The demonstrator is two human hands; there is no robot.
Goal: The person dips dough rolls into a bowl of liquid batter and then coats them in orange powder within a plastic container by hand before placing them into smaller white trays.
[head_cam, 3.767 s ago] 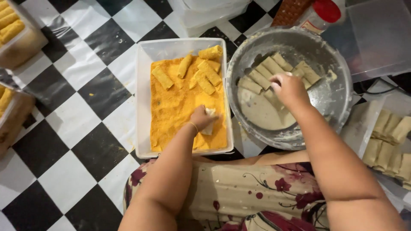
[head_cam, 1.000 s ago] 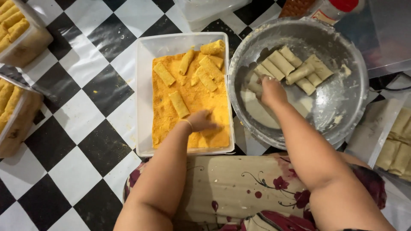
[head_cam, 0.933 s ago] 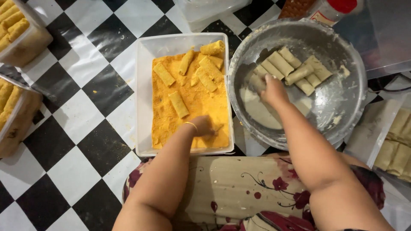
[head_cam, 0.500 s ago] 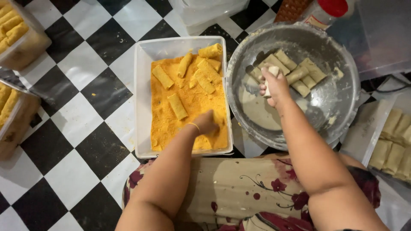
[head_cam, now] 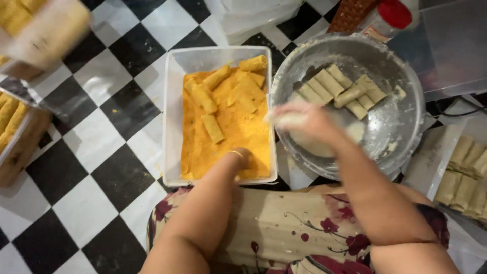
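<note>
A checkered floor (head_cam: 109, 127) carries trays of breaded rolls (head_cam: 15, 116) at the left, a red-capped jar (head_cam: 388, 18) at the top, and uncoated rolls (head_cam: 464, 175) at the right.

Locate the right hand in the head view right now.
The right hand is blurred, just right of centre, above the left rim of the metal bowl, beside the white tray of orange crumbs.
</note>
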